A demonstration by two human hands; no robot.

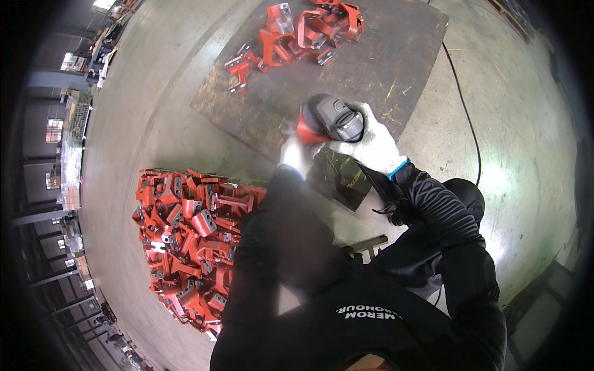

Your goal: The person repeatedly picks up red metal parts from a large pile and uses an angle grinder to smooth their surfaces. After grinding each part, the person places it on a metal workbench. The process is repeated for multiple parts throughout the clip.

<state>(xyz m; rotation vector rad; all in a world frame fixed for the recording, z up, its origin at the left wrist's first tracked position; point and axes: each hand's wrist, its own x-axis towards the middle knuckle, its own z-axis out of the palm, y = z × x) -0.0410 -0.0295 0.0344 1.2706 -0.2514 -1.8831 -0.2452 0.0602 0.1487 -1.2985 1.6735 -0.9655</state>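
Both my hands wear white gloves. My right hand (376, 143) is wrapped round the body of a grey and black angle grinder (341, 119), held over the near part of a dark metal plate. My left hand (297, 154) grips a red metal bracket (310, 131), partly hidden by the glove and the grinder. The grinder's front end is right against or just above the bracket; contact cannot be made out. Slight blur covers the left hand and the bracket.
Loose red brackets (281, 37) lie at the far side of the dark plate (383, 62). A large heap of red brackets (192, 241) stands to my left. A black cable (465, 105) runs along the concrete floor (513, 130) on the right.
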